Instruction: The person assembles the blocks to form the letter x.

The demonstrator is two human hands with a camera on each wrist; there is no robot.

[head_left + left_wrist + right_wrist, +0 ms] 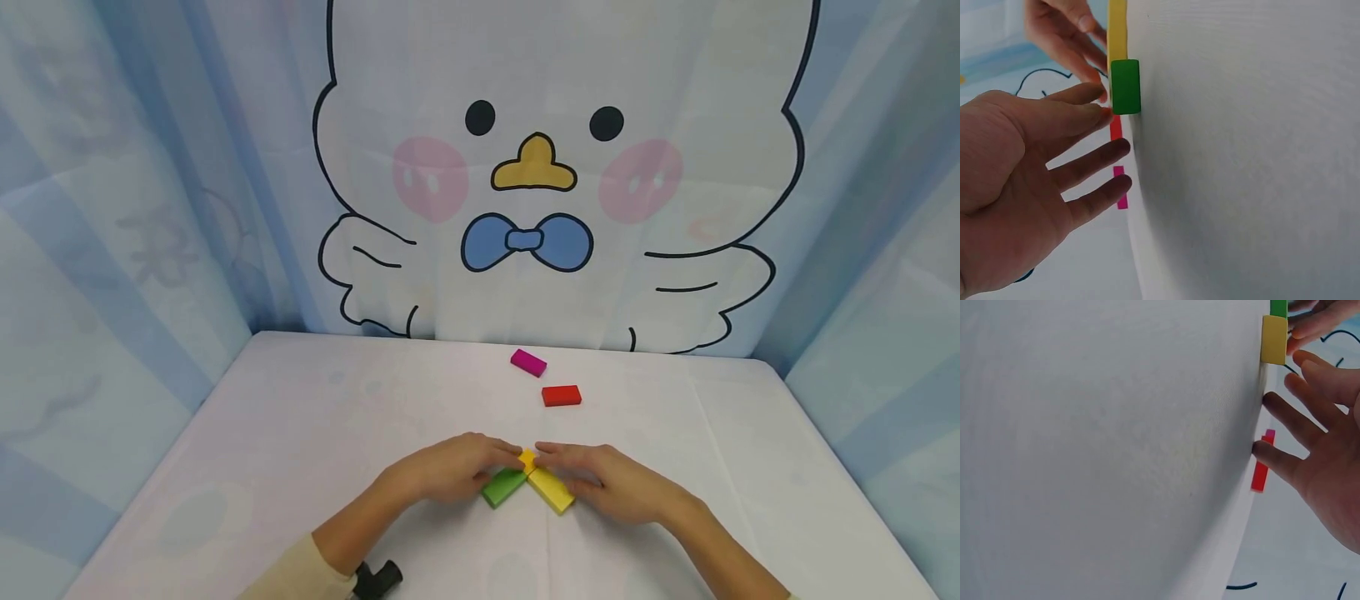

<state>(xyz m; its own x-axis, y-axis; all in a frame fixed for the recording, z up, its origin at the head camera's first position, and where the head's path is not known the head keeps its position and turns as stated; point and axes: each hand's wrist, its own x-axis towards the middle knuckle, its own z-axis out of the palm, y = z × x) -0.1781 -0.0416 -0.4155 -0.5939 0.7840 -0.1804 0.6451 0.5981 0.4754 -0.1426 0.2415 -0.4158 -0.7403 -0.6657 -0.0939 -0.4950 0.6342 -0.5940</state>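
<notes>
A green block (504, 487) and a yellow block (552, 490) lie on the white table, slanting toward each other so that their far ends come together. At that meeting point sits a small orange-yellow block (528, 460), partly hidden by fingertips. From the left, my left hand (467, 467) reaches the green block, its fingers extended near the small block. My right hand (617, 482) is beside the yellow block, fingers stretched toward the same spot. The left wrist view shows the end of the green block (1125, 87) by the spread fingers; the right wrist view shows the yellow block's end (1274, 340).
Beyond the hands, a red block (562, 396) and a magenta block (528, 362) lie toward the table's back edge. A curtain (525, 300) with a cartoon bird hangs behind the table (322, 417). Something black (377, 579) shows near the left sleeve.
</notes>
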